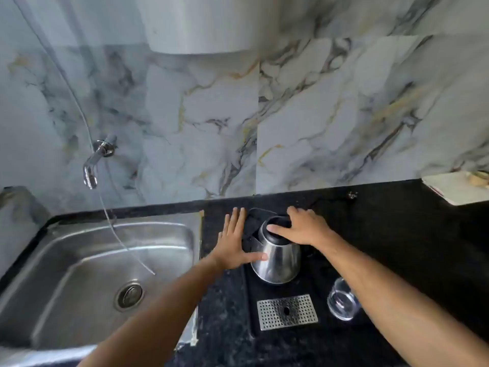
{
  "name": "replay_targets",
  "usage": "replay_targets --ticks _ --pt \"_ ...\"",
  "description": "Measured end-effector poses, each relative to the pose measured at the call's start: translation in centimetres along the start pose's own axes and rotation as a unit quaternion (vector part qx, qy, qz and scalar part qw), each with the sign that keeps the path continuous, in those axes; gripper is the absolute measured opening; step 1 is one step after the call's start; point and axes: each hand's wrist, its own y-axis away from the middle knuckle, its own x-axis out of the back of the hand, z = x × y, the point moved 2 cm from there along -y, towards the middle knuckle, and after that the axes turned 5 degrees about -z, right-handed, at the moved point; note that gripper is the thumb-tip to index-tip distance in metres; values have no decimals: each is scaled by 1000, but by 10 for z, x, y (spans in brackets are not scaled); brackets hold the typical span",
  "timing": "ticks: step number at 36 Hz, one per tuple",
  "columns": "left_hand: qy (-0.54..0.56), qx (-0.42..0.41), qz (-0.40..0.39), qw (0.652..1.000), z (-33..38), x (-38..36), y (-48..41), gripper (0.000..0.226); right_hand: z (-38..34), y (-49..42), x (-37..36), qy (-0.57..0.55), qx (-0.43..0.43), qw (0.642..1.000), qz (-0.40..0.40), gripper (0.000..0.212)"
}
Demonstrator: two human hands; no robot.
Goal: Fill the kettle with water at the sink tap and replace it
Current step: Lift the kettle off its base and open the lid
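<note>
At frame centre the kettle (276, 256) is flanked: right hand (304, 229) curled over its lid, left hand (234, 247) spread flat beside, tap (91, 170) upper left.

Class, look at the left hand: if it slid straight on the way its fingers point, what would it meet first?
Probably the marble wall. The left hand points up-counter beside the kettle; the worktop ahead looks free, though depth is unclear.

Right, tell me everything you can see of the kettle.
The kettle is a conical, shiny steel pot, wide at the bottom, with a black top. It stands upright on the black counter, right of the sink and behind a perforated metal grate. The right hand lies over its black top; the left hand lies flat beside it, thumb against its steel wall. Whether it holds water cannot be seen.
</note>
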Motion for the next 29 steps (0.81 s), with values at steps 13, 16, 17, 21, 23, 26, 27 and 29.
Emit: replay_targets --ticks 13,16,17,21,23,26,27,29 --pt "268 110 -3 957 -9 -78 -5 87 19 -33 -17 -2 -26 998 -53 100" --pt "277 102 2 955 -10 -79 -6 83 19 -35 -19 -4 -16 999 -49 94" --pt "281 99 1 955 -11 -79 -7 86 19 -36 -19 -7 -13 999 -50 91" --pt "297 93 2 950 -11 -81 -7 99 23 -37 -20 -18 -1 998 -52 83" --pt "305 95 3 948 -10 -81 -6 105 24 -37 -18 -26 6 998 -62 78" --pt "315 96 6 944 -10 -80 -5 106 27 -37 -11 -55 15 994 -96 65" --pt "315 97 6 944 -11 -80 -5 105 29 -36 -8 -64 22 991 -114 60" --pt "314 98 6 944 -12 -79 -5 102 36 -35 0 -99 33 984 -148 54"
